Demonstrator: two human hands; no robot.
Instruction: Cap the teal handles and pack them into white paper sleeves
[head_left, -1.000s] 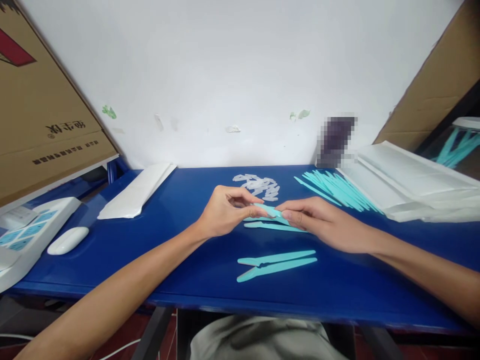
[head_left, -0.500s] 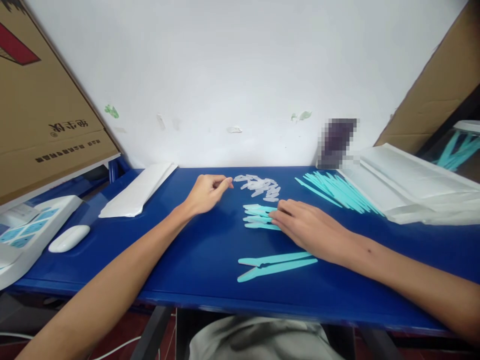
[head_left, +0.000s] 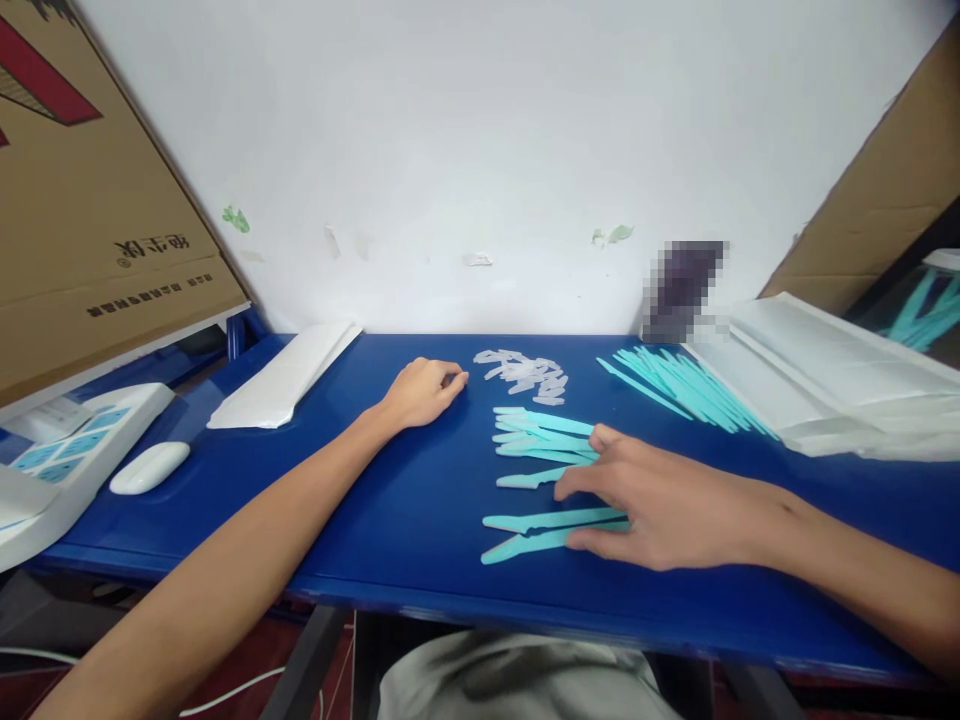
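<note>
Curled fingers rest on the table at my left hand [head_left: 426, 392], beside a small pile of clear plastic caps [head_left: 529, 373]; no object shows in it, though its fingertips are partly hidden. My right hand [head_left: 649, 500] is spread over turquoise eyebrow razors, fingers apart. Its upper fingers reach the handles of a fanned group of razors [head_left: 536, 432]. The index finger is at a single razor [head_left: 521, 481] just below that group. Its thumb lies over the handle ends of two more razors [head_left: 525, 545], set in a narrow V nearer the front edge.
More turquoise razors [head_left: 686, 388] lie heaped at the back right, beside white sleeves [head_left: 840, 370]. A white packet [head_left: 281, 380], a white mouse-like object [head_left: 150, 468] and a white tray [head_left: 135, 410] are on the left. Cardboard [head_left: 97, 200] stands at the left; a white wall is behind.
My right hand has come toward me from the fanned group, and its fingers have spread. A single razor now shows between the group and the front pair. My left hand has turned lower onto the table.
</note>
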